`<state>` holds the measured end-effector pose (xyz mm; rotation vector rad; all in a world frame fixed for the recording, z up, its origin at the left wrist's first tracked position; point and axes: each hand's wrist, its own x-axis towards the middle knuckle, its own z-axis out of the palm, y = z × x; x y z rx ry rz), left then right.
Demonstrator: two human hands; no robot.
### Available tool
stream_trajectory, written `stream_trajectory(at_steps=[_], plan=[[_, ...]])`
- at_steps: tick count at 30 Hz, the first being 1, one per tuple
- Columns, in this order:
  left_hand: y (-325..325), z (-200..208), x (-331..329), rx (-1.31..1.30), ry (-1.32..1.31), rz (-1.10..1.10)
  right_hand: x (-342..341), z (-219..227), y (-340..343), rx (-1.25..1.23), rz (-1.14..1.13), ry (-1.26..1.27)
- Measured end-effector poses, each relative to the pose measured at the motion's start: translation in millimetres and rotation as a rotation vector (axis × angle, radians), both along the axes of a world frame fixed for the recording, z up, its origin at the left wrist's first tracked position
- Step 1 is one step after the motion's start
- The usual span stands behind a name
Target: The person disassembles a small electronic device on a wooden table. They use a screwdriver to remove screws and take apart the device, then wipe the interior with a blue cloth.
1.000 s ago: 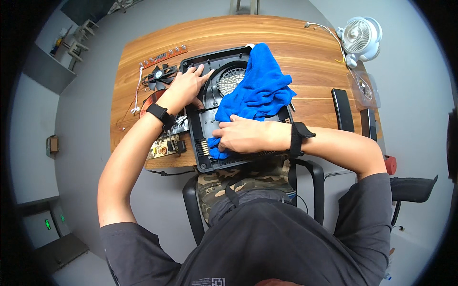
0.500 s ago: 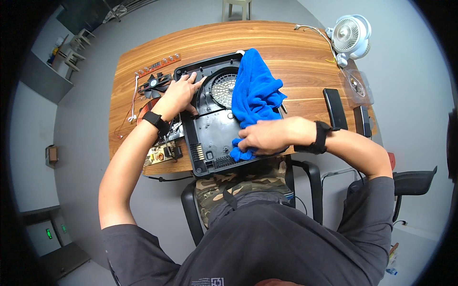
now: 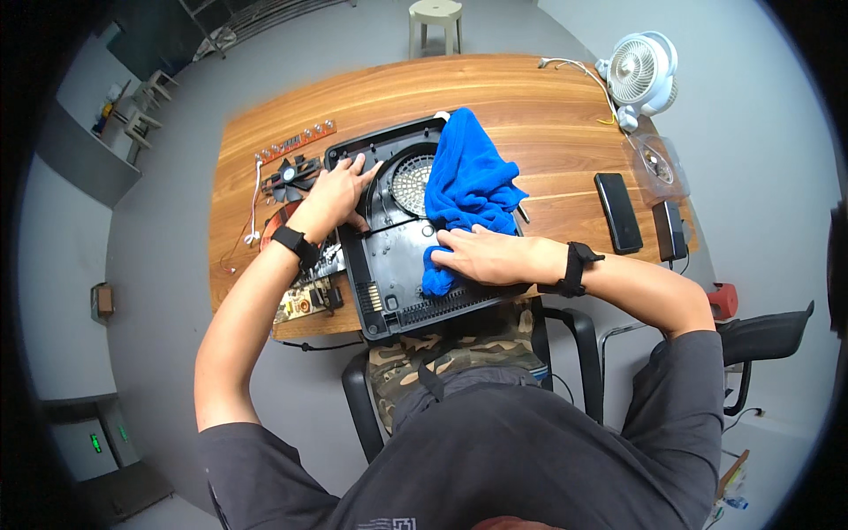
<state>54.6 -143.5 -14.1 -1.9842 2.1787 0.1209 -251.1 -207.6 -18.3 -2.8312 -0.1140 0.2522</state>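
Observation:
A black plastic appliance base (image 3: 402, 274) with a round vent grille lies open side up at the table's near edge. My left hand (image 3: 340, 194) rests on its left side, fingers spread and stretched over the rim and inner wall. Over the base's right part hangs a crumpled blue cloth (image 3: 473, 172). My right hand (image 3: 486, 254) is closed on the cloth's near end, pressing a bunched bit of it against the floor of the base. The right fingertips are partly hidden in the cloth.
Left of the base lie a black fan (image 3: 291, 179), a narrow orange circuit board (image 3: 296, 141) and a board with components (image 3: 305, 302). On the right are a black phone (image 3: 618, 212), a black adapter (image 3: 670, 231), a clear plastic container (image 3: 658, 168) and a white desk fan (image 3: 638, 71).
My right hand has slid the bunched cloth end a little leftward and away from me across the base. The left hand keeps its place. The whole view has shifted slightly.

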Motion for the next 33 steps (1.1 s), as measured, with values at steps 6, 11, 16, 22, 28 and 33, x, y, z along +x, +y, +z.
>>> stream_trajectory(at_steps=[6,11,16,22,28,33], plan=[[0.0,-2.7,1.8,-0.012,-0.025,-0.011,11.1,62.4,-29.4,0.233,-0.044,-0.047],[-1.0,-10.7,7.8,-0.013,-0.004,-0.007,9.4,138.4,-80.2,0.157,-0.113,-0.373],[-0.7,-14.5,11.1,-0.01,0.006,0.001,-3.5,200.5,-121.8,0.002,-0.292,-0.655],[-0.5,-12.9,10.9,0.005,0.024,-0.001,-29.7,234.2,-150.1,-0.042,-0.519,-0.853],[-1.0,-12.6,10.8,-0.017,0.014,-0.018,-50.1,175.5,-182.8,-0.198,-0.588,-0.748],[-0.1,-12.5,11.6,-0.019,0.011,-0.016,-53.5,74.7,-186.7,-0.043,-0.653,-0.503]])
